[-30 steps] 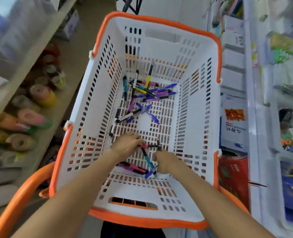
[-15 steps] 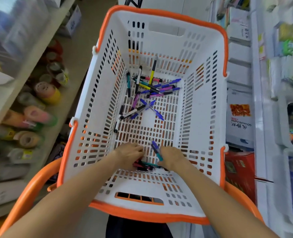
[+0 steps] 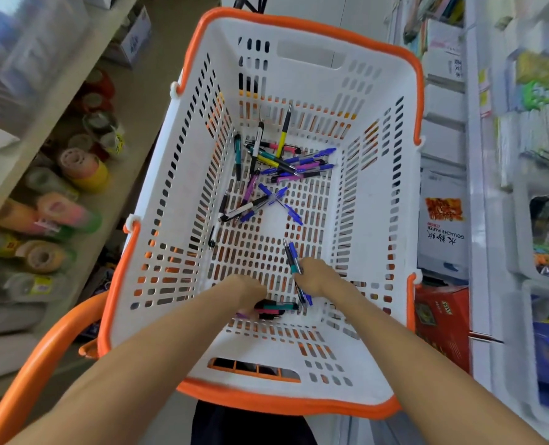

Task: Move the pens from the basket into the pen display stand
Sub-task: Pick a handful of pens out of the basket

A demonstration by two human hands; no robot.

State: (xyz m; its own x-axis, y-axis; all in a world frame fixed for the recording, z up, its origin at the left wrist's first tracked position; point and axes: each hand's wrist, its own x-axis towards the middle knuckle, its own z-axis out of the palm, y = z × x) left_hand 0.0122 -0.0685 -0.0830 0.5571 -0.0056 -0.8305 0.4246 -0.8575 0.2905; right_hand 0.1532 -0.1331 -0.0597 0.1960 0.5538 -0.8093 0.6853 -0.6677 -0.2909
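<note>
- A shop aisle: shelf (image 3: pixel 57 130) with tape rolls (image 3: pixel 83 168) on the left, stacked paper packs (image 3: pixel 441 220) on the right.
- In the middle, a white basket (image 3: pixel 379 175) with an orange rim.
- Loose pens (image 3: pixel 279 165) lie in a tangled pile at the far end of its floor.
- Right hand (image 3: pixel 318 277), near end: grip curled round a small bundle of pens (image 3: pixel 294 264), tips pointing away.
- Left hand (image 3: pixel 244 292), just beside it: fingers curled down onto a few pens (image 3: pixel 276 308) on the basket floor; whether it pinches them, I cannot tell.
</note>
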